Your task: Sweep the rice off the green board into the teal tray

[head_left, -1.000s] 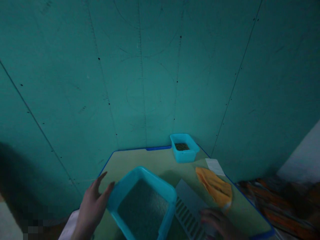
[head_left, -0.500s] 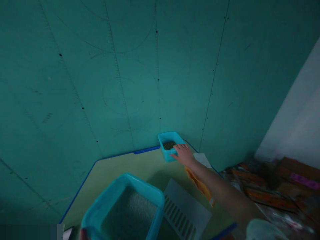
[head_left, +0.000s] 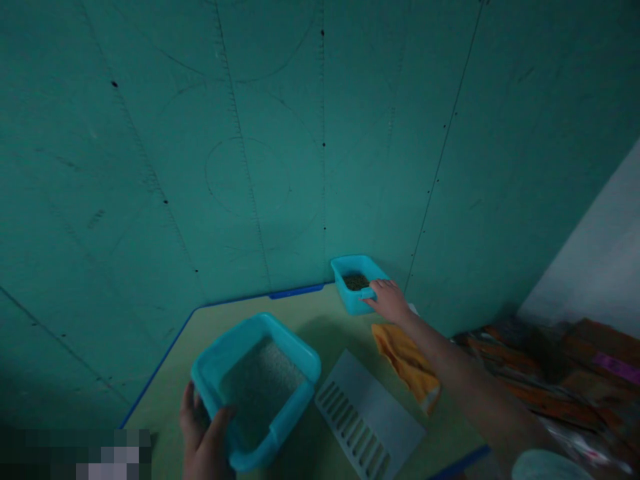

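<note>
My left hand point(head_left: 201, 433) grips the left side of a large blue plastic tub point(head_left: 295, 408), thumb over the rim and fingers outside. Pale grey granules point(head_left: 270, 380) cover the tub's bottom. At the far end of the table, my right hand point(head_left: 392, 301) is closed on the near right rim of a smaller blue plastic tub point(head_left: 354, 305). Dark greenish-brown bits point(head_left: 355, 282) lie in that one. Between my arms is a flat grey slotted plastic plate point(head_left: 377, 395). An orange cloth point(head_left: 407, 360) lies beside my right forearm, partly covered by it.
The pale yellow table point(head_left: 225, 320) has a blue edge strip point(head_left: 296, 292) and stands against a green wall point(head_left: 280, 167) marked with pencil lines. Cardboard and plastic wrapping point(head_left: 565, 380) are piled at the right. A white piece point(head_left: 413, 309) shows behind my right wrist.
My left hand has come into view on the large tub, which sits higher in the picture. My right fingers have closed on the small tub's rim. More of the orange cloth shows.
</note>
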Action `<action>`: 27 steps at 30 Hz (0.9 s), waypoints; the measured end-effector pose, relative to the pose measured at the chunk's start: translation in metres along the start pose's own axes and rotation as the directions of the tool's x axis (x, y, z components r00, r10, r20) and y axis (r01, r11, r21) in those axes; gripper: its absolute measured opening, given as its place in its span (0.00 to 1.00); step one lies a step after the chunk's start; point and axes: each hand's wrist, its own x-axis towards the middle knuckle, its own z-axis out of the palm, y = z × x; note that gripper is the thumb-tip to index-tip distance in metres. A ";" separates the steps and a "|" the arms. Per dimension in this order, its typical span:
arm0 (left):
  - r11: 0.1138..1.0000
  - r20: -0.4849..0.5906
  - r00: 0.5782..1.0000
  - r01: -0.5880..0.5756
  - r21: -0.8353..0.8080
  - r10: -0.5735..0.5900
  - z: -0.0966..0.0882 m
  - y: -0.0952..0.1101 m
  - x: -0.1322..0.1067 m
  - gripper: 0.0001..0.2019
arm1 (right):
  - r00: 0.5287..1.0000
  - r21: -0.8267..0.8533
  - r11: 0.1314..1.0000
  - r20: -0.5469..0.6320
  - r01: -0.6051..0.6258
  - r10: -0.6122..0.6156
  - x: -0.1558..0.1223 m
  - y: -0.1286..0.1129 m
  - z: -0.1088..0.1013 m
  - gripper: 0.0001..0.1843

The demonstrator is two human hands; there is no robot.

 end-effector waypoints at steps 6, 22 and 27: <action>0.938 0.053 0.954 0.299 -0.176 -0.295 0.023 0.021 0.020 0.23 | 1.000 0.017 1.000 -0.011 -0.009 0.009 -0.004 0.024 0.000 0.14; 0.916 0.499 0.845 0.336 -0.218 -0.191 0.151 0.025 0.074 0.08 | 0.999 0.131 0.991 -0.031 -0.016 0.020 -0.002 0.036 -0.003 0.12; 0.922 0.571 0.802 0.339 -0.189 -0.178 0.187 0.023 0.081 0.12 | 0.998 0.151 0.988 -0.042 -0.035 0.042 -0.001 0.040 0.002 0.11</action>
